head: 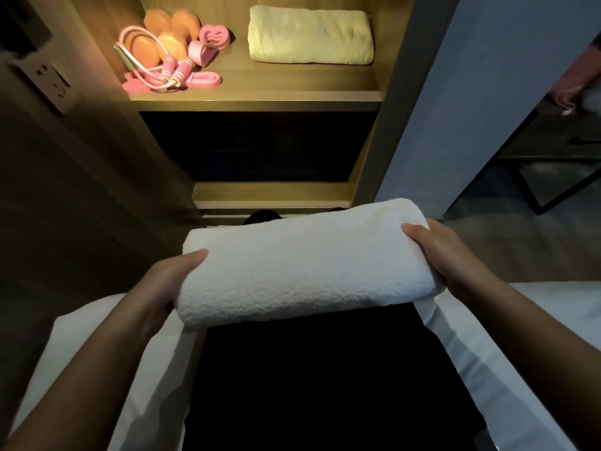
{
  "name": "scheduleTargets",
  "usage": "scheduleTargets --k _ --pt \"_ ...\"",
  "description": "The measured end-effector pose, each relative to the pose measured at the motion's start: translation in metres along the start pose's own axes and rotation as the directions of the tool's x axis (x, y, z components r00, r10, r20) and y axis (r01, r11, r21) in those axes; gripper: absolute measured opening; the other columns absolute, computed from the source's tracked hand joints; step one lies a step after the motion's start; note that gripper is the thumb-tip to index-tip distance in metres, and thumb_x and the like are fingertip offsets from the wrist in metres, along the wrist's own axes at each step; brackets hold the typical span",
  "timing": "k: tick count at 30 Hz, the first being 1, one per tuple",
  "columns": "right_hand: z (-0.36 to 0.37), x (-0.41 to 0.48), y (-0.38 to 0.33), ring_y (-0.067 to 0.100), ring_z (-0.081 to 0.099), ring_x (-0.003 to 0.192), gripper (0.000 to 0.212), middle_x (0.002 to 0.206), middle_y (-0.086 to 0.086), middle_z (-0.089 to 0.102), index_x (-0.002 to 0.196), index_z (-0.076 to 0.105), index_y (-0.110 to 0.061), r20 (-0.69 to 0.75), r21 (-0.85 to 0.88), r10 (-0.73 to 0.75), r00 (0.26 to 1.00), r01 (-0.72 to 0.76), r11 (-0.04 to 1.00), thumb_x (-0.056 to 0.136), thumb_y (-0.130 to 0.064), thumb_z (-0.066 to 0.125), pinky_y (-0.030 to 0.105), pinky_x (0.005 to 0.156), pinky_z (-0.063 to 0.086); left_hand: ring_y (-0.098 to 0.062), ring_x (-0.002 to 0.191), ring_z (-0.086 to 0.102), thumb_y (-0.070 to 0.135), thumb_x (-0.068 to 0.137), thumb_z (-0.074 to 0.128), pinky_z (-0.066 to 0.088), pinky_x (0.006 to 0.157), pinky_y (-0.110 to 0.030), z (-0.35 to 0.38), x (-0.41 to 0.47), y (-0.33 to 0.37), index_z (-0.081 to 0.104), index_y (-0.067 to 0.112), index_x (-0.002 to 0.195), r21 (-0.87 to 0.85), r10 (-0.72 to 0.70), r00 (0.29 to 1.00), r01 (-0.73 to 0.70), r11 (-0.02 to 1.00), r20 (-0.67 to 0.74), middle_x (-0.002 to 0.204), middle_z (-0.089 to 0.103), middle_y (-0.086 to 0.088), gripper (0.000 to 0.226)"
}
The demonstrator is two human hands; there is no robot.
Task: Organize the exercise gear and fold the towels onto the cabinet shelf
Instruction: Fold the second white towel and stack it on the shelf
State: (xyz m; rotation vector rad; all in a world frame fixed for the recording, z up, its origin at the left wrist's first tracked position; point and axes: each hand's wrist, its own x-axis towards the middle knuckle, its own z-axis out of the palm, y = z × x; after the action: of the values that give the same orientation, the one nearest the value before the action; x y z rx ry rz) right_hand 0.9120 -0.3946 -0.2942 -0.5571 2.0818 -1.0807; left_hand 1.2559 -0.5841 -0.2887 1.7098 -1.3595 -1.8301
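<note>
Head view: both hands grip a folded white towel [305, 265] by its ends, left hand [166, 284] at the near end, right hand [439, 252] at the far end, thumbs on top. Beyond and above the hands, the lit cabinet shelf [276, 84] carries exercise gear [169, 53] and a folded pale towel [310, 35]. Held only by its ends, the white towel may sag and unfold on the lift, or nudge the gear.

Fingers of left hand [164, 283] and right hand [439, 252] hide beneath the white towel [305, 268].
</note>
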Motion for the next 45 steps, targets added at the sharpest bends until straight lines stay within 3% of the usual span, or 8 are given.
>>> scheduleTargets --k 6,16,19,23,29,35,40,45 --pt "0.005 -0.004 0.027 0.014 0.055 0.087 0.040 0.104 0.001 0.059 0.126 0.059 -0.014 -0.148 -0.175 -0.055 0.987 0.029 0.984 0.097 -0.041 0.051 0.030 0.073 0.039 -0.016 0.089 0.055 0.041 0.101 0.043 0.043 0.071 -0.036 0.033 0.015 -0.001 0.054 0.019 0.112 0.374 0.286 0.933 -0.191 0.908 -0.219 0.099 0.058 0.002 0.027" --pt "0.012 0.015 0.035 0.016 0.057 0.082 0.029 0.089 -0.002 0.060 0.110 0.055 -0.015 0.014 -0.123 0.221 0.975 -0.218 0.968 0.098 -0.041 0.052 0.029 0.062 0.042 -0.028 0.102 0.053 0.048 0.101 0.039 0.041 0.080 -0.040 0.029 0.042 -0.012 0.050 0.007 0.133 0.546 0.076 0.985 0.021 0.838 -0.155 0.117 0.056 -0.012 0.053" --pt "0.008 0.016 0.032 0.029 0.056 0.102 0.045 0.122 0.018 0.059 0.131 0.051 -0.008 0.128 -0.007 0.305 0.944 -0.307 0.952 0.102 -0.042 0.045 0.029 0.071 0.052 -0.034 0.106 0.055 0.062 0.095 0.042 0.044 0.082 -0.042 0.024 0.041 -0.009 0.045 0.010 0.135 0.413 -0.148 0.982 0.185 0.892 -0.119 0.121 0.055 -0.016 0.066" --pt "-0.003 0.017 0.023 0.033 0.052 0.120 0.058 0.126 0.011 0.055 0.130 0.046 -0.021 0.258 -0.197 0.423 0.869 -0.381 0.903 0.094 -0.066 0.034 0.052 0.107 0.039 -0.025 0.082 0.061 0.075 0.076 0.052 0.045 0.062 -0.033 0.019 0.036 0.003 0.059 0.020 0.091 0.306 -0.299 0.953 0.273 0.912 0.043 0.090 0.063 -0.007 0.058" --pt "-0.007 0.023 0.000 0.024 0.064 0.095 0.035 0.103 0.009 0.069 0.115 0.060 -0.008 0.262 0.049 0.285 0.922 -0.308 0.950 0.096 -0.038 0.055 0.037 0.075 0.050 -0.028 0.080 0.067 0.045 0.091 0.062 0.049 0.065 -0.034 0.022 0.046 0.019 0.066 0.010 0.090 0.091 -0.139 0.990 0.136 0.987 0.032 0.089 0.073 -0.012 0.035" --pt "-0.005 0.076 -0.029 0.027 0.061 0.098 0.045 0.119 0.015 0.061 0.132 0.049 -0.003 0.152 -0.029 0.153 0.977 -0.150 0.988 0.099 -0.034 0.052 0.038 0.076 0.051 -0.027 0.082 0.060 0.035 0.101 0.048 0.044 0.063 -0.035 0.031 0.084 0.063 0.057 0.002 0.111 0.101 -0.059 0.997 0.063 0.993 -0.049 0.096 0.062 -0.011 0.036" --pt "0.015 0.095 -0.013 0.033 0.047 0.125 0.057 0.149 0.017 0.041 0.151 0.028 -0.010 0.243 -0.332 0.279 0.929 -0.190 0.924 0.102 -0.032 0.047 0.045 0.104 0.040 -0.038 0.123 0.048 0.035 0.102 0.047 0.041 0.095 -0.047 0.038 0.104 0.048 0.024 0.005 0.151 0.623 -0.113 0.991 0.137 0.770 -0.079 0.143 0.043 -0.021 0.062" --pt "0.036 0.102 -0.046 0.025 0.010 0.150 0.060 0.164 0.004 0.013 0.156 0.014 -0.019 0.357 -0.595 -0.147 0.922 0.346 0.725 0.102 -0.022 0.039 0.043 0.120 0.014 -0.028 0.143 0.030 0.018 0.096 0.047 0.030 0.115 -0.050 0.061 0.105 0.074 0.021 0.017 0.154 0.841 0.457 0.869 -0.384 0.381 0.190 0.158 0.027 -0.008 0.064"
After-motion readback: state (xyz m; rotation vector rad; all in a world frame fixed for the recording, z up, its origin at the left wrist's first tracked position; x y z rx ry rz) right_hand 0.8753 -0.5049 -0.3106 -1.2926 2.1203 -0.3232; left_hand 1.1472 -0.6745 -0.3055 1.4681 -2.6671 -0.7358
